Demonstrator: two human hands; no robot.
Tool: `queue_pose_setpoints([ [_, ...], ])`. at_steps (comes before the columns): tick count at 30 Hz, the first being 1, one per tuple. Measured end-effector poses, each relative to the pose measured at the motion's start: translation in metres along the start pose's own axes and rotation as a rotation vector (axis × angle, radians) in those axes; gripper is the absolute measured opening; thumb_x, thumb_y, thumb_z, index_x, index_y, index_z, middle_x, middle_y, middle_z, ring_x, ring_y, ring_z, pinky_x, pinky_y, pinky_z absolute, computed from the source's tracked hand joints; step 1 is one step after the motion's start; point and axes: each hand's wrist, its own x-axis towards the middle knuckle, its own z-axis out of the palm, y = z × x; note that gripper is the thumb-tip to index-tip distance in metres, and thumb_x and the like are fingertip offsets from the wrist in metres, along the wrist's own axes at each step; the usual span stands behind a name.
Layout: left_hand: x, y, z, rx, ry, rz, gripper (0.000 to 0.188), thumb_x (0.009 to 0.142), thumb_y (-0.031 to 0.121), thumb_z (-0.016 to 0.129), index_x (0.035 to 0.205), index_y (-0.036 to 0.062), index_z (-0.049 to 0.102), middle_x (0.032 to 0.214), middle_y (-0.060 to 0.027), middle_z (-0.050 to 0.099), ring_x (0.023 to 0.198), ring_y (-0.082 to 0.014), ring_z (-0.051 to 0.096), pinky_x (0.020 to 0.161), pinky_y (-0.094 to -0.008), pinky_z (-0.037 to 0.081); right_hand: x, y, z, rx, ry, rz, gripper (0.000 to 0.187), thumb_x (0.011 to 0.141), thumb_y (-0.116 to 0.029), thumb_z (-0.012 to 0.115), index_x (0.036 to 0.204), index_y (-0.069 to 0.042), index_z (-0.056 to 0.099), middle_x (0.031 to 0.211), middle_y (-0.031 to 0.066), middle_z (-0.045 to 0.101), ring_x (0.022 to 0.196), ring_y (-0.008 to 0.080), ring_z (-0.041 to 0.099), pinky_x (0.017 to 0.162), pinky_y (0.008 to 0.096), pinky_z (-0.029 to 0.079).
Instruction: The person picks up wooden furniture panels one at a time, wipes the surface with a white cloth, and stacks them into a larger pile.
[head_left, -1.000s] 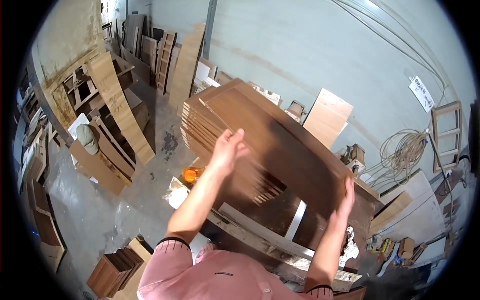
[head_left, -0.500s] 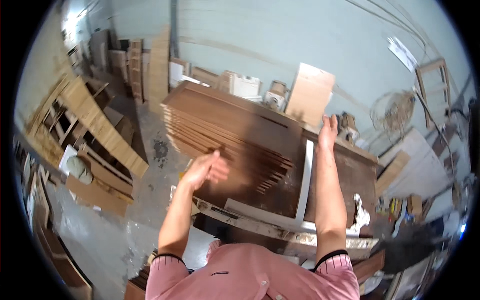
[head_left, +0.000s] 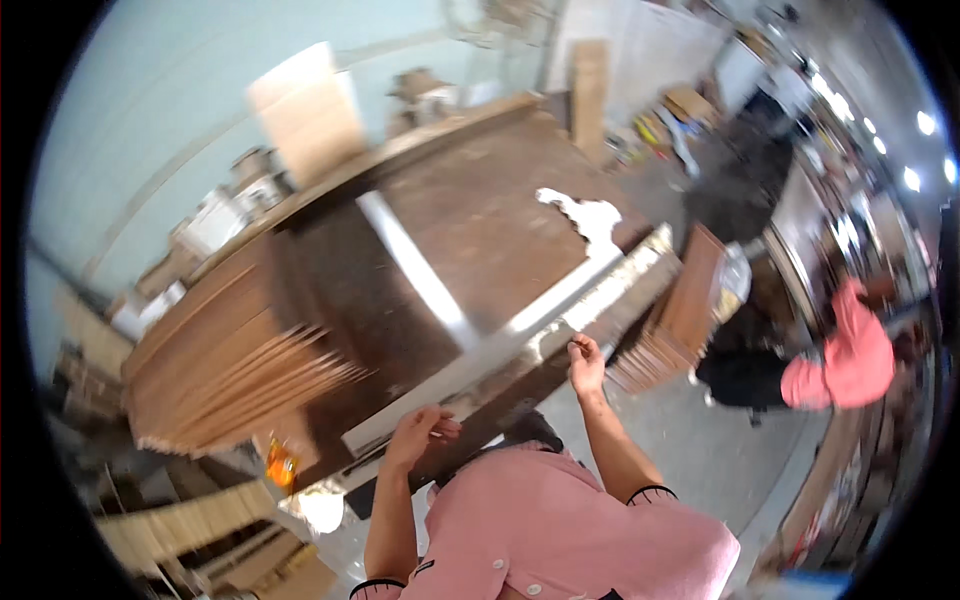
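Note:
My left hand [head_left: 423,437] hangs at the near edge of a brown worktable [head_left: 500,190], its fingers loosely apart and holding nothing that shows. To its right, my right hand [head_left: 586,364] is just off the same edge, with curled fingers and nothing visible in them. A fanned stack of brown wooden panels [head_left: 240,370] lies on the table's left part, beyond reach of either hand. One pale strip [head_left: 420,270] crosses the tabletop, and another light strip [head_left: 450,385] runs along the near edge. Motion blurs parts of the picture.
A crumpled white cloth or paper [head_left: 588,222] lies at the table's right end. Beside that end leans another stack of brown panels [head_left: 688,295]. A person in a pink top [head_left: 845,355] bends at the far right. A pale board [head_left: 310,115] stands by the wall.
My view has swung to the right, so the panel stack now sits farther left. Both hands have come down from over the table to its near edge; the right hand's fingers have curled.

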Motion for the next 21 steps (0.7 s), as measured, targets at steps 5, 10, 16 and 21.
queue_pose_setpoints([
  [5,0.075,0.031,0.06,0.193,0.112,0.122,0.037,0.105,0.034,0.052,0.114,-0.0002,0.064,0.096,-0.01,0.073,0.085,-0.0182,0.069,0.073,-0.031,0.053,0.032,0.036,-0.125,-0.182,0.363,-0.029,0.025,0.095,-0.009,0.063,0.117,0.002,0.066,0.109,0.0069,0.07,0.101,0.0146,0.063,0.095,0.0296,0.048],
  [10,0.147,0.015,0.083,0.633,0.551,0.463,0.029,0.1,0.02,0.057,0.12,-0.0004,0.062,0.117,-0.0158,0.066,0.105,-0.028,0.063,0.091,-0.0403,0.049,0.117,0.026,-0.246,-0.738,0.674,-0.311,0.041,0.085,-0.023,0.072,0.119,-0.003,0.064,0.117,0.0153,0.064,0.112,0.0338,0.058,0.101,0.0448,0.044],
  [16,0.191,-0.023,0.106,1.046,0.803,0.499,0.05,0.092,0.013,0.061,0.14,0.0028,0.05,0.149,-0.026,0.04,0.137,-0.045,0.036,0.112,-0.0547,0.032,0.194,0.078,-0.345,-0.756,0.674,0.556,0.088,0.078,-0.059,0.074,0.141,-0.002,0.05,0.136,0.0236,0.056,0.129,0.0423,0.051,0.107,0.0478,0.042],
  [21,0.189,-0.011,0.12,1.068,0.861,0.398,0.051,0.092,0.016,0.061,0.14,0.0025,0.048,0.151,-0.0255,0.037,0.139,-0.0444,0.034,0.114,-0.0551,0.028,0.192,0.097,-0.379,-0.612,0.428,0.512,0.066,0.083,-0.06,0.072,0.112,0.0,0.069,0.108,0.0212,0.072,0.108,0.0383,0.066,0.094,0.045,0.05],
])
